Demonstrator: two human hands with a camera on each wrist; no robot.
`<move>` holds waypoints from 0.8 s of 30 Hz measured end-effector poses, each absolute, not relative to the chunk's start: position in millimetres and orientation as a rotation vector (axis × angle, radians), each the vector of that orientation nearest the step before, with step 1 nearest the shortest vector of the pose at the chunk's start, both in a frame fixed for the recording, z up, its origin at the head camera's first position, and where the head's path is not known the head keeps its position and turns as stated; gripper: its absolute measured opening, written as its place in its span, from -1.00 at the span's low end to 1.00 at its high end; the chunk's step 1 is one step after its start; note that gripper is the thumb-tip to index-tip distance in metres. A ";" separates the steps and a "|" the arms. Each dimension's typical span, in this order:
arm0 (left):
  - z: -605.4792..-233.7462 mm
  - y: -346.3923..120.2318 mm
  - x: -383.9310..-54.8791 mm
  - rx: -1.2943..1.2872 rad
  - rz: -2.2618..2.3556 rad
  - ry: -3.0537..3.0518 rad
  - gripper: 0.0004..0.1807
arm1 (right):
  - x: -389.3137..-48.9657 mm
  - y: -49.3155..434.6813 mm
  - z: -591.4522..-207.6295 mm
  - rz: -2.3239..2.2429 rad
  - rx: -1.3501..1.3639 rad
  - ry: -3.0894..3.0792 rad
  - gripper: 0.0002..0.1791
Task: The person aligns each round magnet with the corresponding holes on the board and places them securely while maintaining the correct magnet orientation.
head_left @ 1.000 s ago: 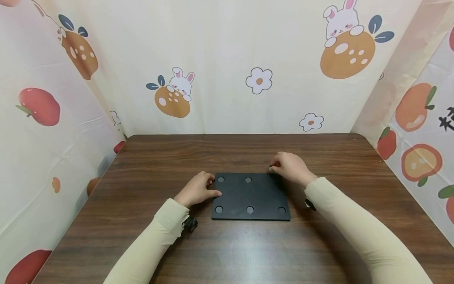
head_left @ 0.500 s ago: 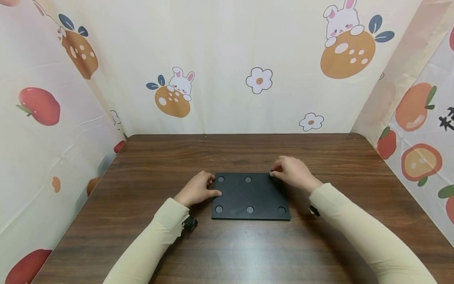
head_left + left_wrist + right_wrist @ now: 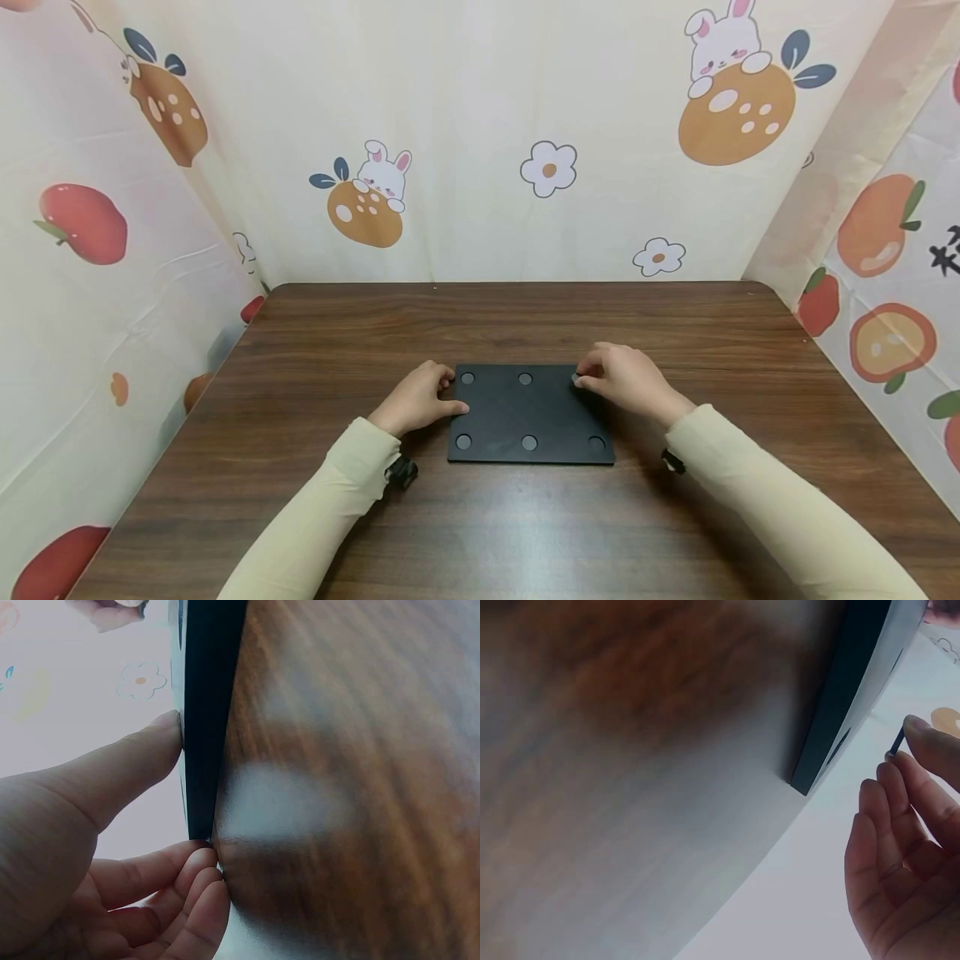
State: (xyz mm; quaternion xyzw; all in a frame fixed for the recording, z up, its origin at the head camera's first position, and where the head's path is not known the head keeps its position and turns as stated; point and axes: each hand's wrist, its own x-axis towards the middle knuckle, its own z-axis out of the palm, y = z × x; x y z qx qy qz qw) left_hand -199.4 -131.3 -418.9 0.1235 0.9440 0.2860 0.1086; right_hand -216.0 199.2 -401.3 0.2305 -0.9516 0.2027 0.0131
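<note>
A flat black board (image 3: 525, 412) lies on the table, with round grey spots set along its long sides. My left hand (image 3: 420, 402) holds its left end, the thumb resting on the top face. In the left wrist view, the curled fingers (image 3: 199, 900) sit against the board's edge. My right hand (image 3: 626, 379) pinches a small thin disc (image 3: 898, 741) between thumb and forefinger, close over the board's far right corner. The right wrist view shows the disc edge-on, dark along its side, apart from the board. The right hand covers that corner in the head view.
The brown wood-grain table (image 3: 360, 333) extends around the board on all sides. A printed curtain (image 3: 465, 200) hangs behind the table and down both sides. A black wrist strap device (image 3: 401, 472) sits on the left wrist.
My right hand has come nearer and slightly to the right with the disc, from beyond the far edge to over the board's corner. The left hand and the board have stayed put.
</note>
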 end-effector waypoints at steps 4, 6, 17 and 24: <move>-418.8 -131.3 -199.1 0.361 0.839 2.777 -0.33 | -209.3 200.2 -401.8 0.640 0.735 -2.955 -0.87; -418.6 -131.3 -198.9 0.361 0.841 2.776 -0.33 | -206.1 200.8 -402.1 0.642 0.741 -2.950 -0.87; -417.8 -131.9 -198.6 0.352 0.848 2.768 -0.31 | -187.0 204.0 -402.6 0.663 0.755 -2.949 -0.88; -418.4 -131.9 -199.0 0.349 0.851 2.764 -0.31 | -177.2 204.9 -403.7 0.653 0.760 -2.938 -0.92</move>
